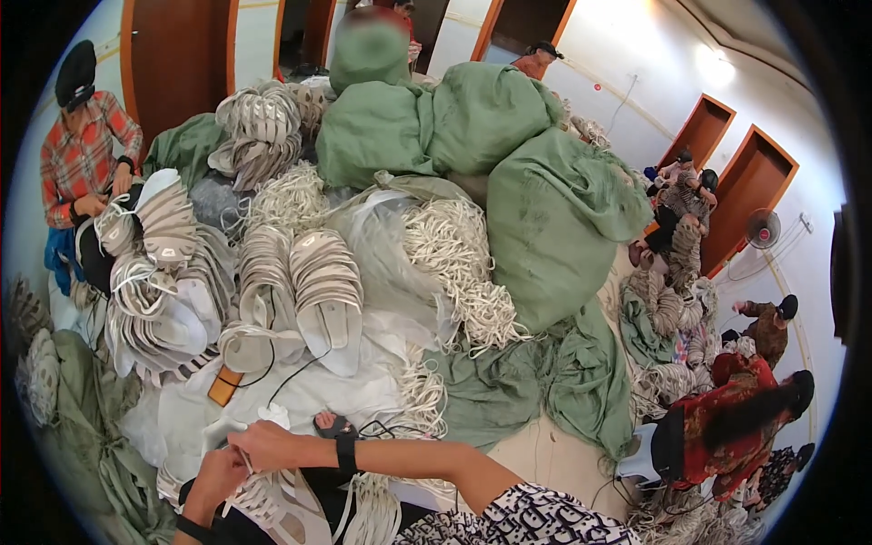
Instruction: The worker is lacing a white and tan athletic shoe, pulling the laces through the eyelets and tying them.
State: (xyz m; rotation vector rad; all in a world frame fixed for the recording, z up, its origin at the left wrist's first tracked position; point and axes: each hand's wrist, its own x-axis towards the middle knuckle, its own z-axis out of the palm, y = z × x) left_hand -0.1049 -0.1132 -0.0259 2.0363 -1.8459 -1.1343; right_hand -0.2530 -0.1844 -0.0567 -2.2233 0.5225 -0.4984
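Low in the view, my left hand [218,477] is closed on a pale grey-white shoe upper [286,513] that lies over my dark-clad lap. My right hand [271,445] reaches across from the right, its fingers pinched together right beside the left hand. A thin white shoelace seems to run between the two hands, though the fingers partly hide it. A light edge of a shoe piece [218,432] sticks up just beyond them. Loose white laces [374,510] hang to the right of the upper.
Stacked shoe uppers [327,282] stand ahead on white sheeting, near an orange phone-like object [224,386] with a black cable. Behind lie a heap of white laces [454,263] and bulging green sacks [563,227]. A person [91,154] works at left; several others sit at right.
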